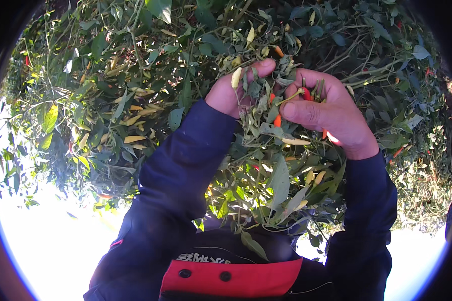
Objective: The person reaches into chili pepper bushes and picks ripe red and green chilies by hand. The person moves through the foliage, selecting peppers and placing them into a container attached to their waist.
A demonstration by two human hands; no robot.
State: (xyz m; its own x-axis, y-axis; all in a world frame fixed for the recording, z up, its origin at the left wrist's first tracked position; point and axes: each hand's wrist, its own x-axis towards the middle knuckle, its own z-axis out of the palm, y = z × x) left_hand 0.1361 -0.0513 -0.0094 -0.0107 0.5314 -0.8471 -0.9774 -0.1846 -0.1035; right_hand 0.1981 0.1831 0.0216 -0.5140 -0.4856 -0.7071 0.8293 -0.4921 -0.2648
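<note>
Small chili peppers hang on leafy plants in front of me. My right hand [324,109] is curled around several picked peppers; a red chili pepper [306,94] and green stems show between its thumb and fingers. My left hand [241,88] is among the wilted leaves [265,98] just to the left, its thumb and fingers partly hidden by them; whether it grips a stem I cannot tell. An orange chili pepper [277,120] lies between the hands. A pale yellow pepper [236,77] stands against my left hand, and another pale pepper [296,142] hangs below my right hand.
Dense pepper foliage surrounds both hands. More yellow peppers [135,139] hang at the left, with others [319,177] below my right hand. A large green leaf [280,182] and branches reach towards my dark jacket with its red panel [231,277]. Bright sunlight washes out both lower corners.
</note>
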